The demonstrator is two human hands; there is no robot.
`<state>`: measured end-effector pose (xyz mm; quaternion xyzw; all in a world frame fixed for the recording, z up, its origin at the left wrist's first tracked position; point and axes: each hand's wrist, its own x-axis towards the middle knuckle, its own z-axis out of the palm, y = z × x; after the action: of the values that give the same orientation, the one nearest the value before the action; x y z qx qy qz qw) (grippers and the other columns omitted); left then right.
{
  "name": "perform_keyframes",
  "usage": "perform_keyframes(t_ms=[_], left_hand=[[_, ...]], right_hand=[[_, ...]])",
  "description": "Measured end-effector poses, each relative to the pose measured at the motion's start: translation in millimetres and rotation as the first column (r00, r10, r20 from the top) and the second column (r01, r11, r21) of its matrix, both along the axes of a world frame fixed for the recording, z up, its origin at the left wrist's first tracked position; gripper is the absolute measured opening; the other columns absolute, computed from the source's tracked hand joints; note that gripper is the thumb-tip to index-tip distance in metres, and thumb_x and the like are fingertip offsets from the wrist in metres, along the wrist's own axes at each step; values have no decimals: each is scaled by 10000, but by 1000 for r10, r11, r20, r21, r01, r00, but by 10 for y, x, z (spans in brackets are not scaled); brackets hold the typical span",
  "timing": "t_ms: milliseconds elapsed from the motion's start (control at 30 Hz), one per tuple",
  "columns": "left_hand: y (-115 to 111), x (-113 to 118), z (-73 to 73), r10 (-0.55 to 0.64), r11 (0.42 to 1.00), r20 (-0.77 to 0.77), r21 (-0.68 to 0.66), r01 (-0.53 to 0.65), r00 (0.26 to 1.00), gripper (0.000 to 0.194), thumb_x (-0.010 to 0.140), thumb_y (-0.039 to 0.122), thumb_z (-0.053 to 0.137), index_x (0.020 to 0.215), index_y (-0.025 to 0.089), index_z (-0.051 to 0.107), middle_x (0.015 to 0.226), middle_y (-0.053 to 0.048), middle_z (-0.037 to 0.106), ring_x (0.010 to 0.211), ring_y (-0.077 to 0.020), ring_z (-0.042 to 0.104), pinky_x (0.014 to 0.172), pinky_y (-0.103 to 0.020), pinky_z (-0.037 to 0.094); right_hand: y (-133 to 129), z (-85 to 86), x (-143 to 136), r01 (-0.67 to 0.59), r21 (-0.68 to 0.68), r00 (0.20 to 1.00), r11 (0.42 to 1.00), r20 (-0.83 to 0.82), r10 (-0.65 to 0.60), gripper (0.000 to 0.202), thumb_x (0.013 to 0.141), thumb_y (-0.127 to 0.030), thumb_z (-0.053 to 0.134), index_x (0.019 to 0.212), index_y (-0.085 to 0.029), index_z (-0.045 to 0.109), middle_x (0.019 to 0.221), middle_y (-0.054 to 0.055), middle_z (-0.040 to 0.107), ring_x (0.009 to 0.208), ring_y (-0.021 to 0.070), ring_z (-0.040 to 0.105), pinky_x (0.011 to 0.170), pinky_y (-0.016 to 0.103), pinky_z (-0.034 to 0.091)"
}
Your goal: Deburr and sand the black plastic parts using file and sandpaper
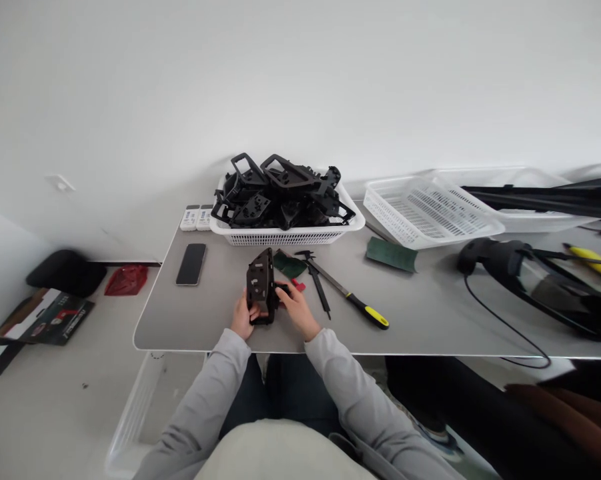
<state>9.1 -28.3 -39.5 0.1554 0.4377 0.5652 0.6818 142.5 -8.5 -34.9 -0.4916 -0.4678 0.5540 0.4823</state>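
Two-handed grip on black part, grey table

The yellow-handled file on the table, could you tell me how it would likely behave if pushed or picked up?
The yellow-handled file looks like a straight metal blade, so probably stiff. It lies flat on the table, so a push would likely slide or pivot it, not tip it. The thicker handle end probably carries more of the weight.

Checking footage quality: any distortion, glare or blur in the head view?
Head view: strong wide-angle distortion, the table edge bows and the right side stretches; lighting soft and even, faint shadows, no glare; the black part held by the left hand and right hand is small, its detail lost in the dark.
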Motion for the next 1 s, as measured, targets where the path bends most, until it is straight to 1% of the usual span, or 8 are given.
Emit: perform_keyframes(t_ms=[133, 233, 400, 533, 667, 767, 867, 1000], left_hand=[[52, -74, 11, -85, 995, 97, -40, 90, 992, 307, 817, 397, 551, 628, 156, 564, 403, 35, 452, 352, -90, 420, 443, -226, 404], [107, -147, 50, 3, 1000, 156, -6, -2, 988, 148, 786, 244, 558, 881, 174, 646, 649, -6, 659, 525, -131, 589, 516, -236, 454], [219, -222, 79, 99, 989, 130, -118, -84, 987, 213, 808, 327, 573, 888, 151, 661, 667, -32, 677, 572, -157, 629, 526, -248, 471], [266, -215, 56, 143, 981, 82, -142, -130, 986, 201, 816, 321, 584, 924, 164, 649, 711, -19, 688, 572, -139, 633, 526, -240, 486], [267, -204, 53, 145, 982, 89, -137, -132, 985, 165, 822, 293, 569, 875, 153, 637, 690, -18, 683, 530, -129, 623, 481, -227, 477], [266, -214, 64, 154, 978, 102, -158, -136, 983, 159, 817, 291, 572, 861, 149, 629, 656, -14, 673, 508, -129, 622, 459, -220, 469], [270, -221, 77, 142, 978, 123, -171, -120, 982, 166, 806, 294, 582, 864, 146, 632, 666, -22, 679, 517, -132, 630, 489, -231, 489], [278, -213, 91, 158, 978, 139, -156, -136, 978, 136, 822, 246, 545, 849, 146, 633, 676, -28, 687, 554, -144, 644, 519, -248, 507]], right_hand=[[50, 24, 62, -36, 61, 997, 998, 69, 32, 271, 686, -320, 561, 887, -160, 646, 738, 1, 650, 667, 149, 583, 664, 294, 496], [119, 71, 99, -136, 131, 969, 982, 224, 104, 235, 672, -245, 543, 841, -158, 682, 741, 10, 681, 687, 165, 607, 703, 311, 500], [262, 58, 63, -78, 249, 937, 965, 349, -14, 307, 740, -291, 557, 1010, -196, 669, 945, 49, 706, 849, 196, 644, 796, 347, 508], [410, 68, 70, 14, 283, 896, 959, 422, -137, 594, 744, -358, 600, 1309, -218, 480, 1215, 109, 608, 1026, 224, 611, 854, 377, 491], [432, 183, 268, -34, 324, 842, 945, 518, -148, 438, 790, -375, 548, 1194, -207, 567, 1179, 114, 618, 947, 219, 630, 810, 358, 494], [368, 230, 530, 142, 280, 651, 949, 696, -303, 273, 811, -321, 510, 1013, -182, 629, 982, 116, 655, 859, 241, 632, 784, 384, 475], [306, 171, 746, 235, 102, 446, 967, 873, -200, 231, 754, -250, 577, 960, -163, 638, 971, 166, 633, 922, 315, 618, 768, 418, 458], [317, 36, 809, 216, 57, 401, 975, 905, -141, 216, 724, -159, 578, 930, -146, 640, 1021, 213, 608, 1006, 354, 586, 793, 432, 441]])
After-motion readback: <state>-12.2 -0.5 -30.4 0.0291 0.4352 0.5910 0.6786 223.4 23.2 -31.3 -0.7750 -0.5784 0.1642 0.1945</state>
